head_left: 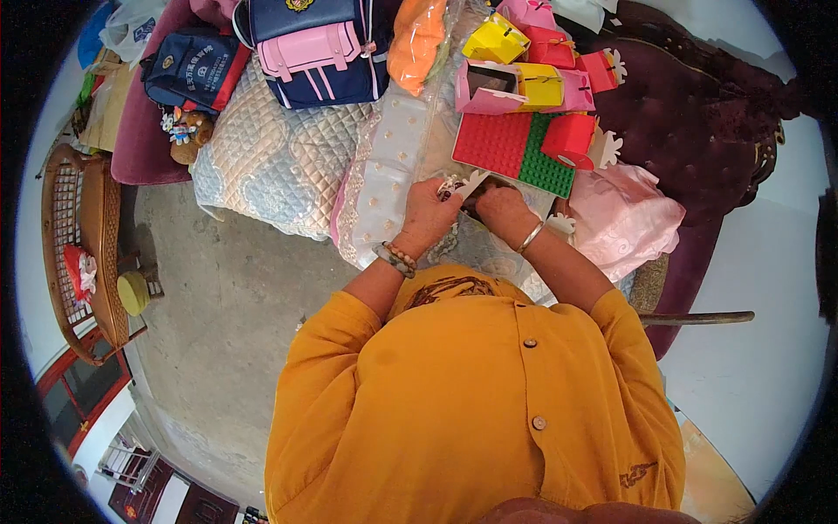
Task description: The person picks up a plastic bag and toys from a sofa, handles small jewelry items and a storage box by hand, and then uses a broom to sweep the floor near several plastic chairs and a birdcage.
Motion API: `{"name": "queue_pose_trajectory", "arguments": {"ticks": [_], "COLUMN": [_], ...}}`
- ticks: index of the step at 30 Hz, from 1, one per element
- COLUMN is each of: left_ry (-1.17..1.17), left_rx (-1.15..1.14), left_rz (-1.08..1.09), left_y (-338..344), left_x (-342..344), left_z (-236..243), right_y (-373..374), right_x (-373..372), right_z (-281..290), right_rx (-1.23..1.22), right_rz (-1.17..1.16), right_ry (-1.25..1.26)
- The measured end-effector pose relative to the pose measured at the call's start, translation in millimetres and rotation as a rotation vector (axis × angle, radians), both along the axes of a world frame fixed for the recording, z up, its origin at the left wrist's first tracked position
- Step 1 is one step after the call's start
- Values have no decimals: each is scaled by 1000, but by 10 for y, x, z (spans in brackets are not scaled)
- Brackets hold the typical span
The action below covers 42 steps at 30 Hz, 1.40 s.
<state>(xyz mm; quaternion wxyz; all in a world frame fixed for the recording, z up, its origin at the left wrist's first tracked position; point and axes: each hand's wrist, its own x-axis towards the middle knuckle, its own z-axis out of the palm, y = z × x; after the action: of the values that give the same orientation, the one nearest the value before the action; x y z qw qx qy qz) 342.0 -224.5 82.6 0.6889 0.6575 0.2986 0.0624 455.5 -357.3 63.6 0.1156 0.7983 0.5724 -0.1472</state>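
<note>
Two hands meet over the pale quilted cloth (279,162) in front of us. Our left hand (428,214) is closed on a small white flat paper piece (467,183), pinching it at its lower end. Our right hand (499,205) is curled just beside it, touching a dark item that we cannot identify; its grip we cannot tell. Just beyond the fingers lies a red and green studded plastic board (511,148), with small red, yellow and pink folded paper boxes (532,61) behind it.
</note>
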Motion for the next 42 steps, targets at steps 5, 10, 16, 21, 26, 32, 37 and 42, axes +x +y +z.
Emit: {"name": "queue_pose_trajectory", "arguments": {"ticks": [5, 10, 16, 21, 26, 32, 37, 42], "left_ry": [-26, -23, 38, 0, 86, 62, -2, -73], "left_rx": [-35, -21, -104, -108, -115, -188, -315, -585], "left_rz": [16, 22, 21, 97, 106, 117, 199, 79], "left_y": [0, 22, 52, 49, 137, 153, 141, 89], "left_x": [25, 26, -28, -49, -127, -247, -413, -499], "left_z": [-11, -22, 18, 57, 14, 19, 297, 553], "right_y": [112, 68, -46, -160, -248, -247, -221, -181], "right_x": [41, 103, 181, 185, 177, 37, -80, -159], "right_z": [26, -124, 81, 484, 719, 719, 816, 950], "right_rx": [-267, -213, -74, 201, 488, 656, 718, 727], "right_rz": [-43, -89, -128, -333, -1026, -1009, -972, -938], "right_ry": [56, 108, 272, 511, 1572, 1902, 2185, 2412]}}
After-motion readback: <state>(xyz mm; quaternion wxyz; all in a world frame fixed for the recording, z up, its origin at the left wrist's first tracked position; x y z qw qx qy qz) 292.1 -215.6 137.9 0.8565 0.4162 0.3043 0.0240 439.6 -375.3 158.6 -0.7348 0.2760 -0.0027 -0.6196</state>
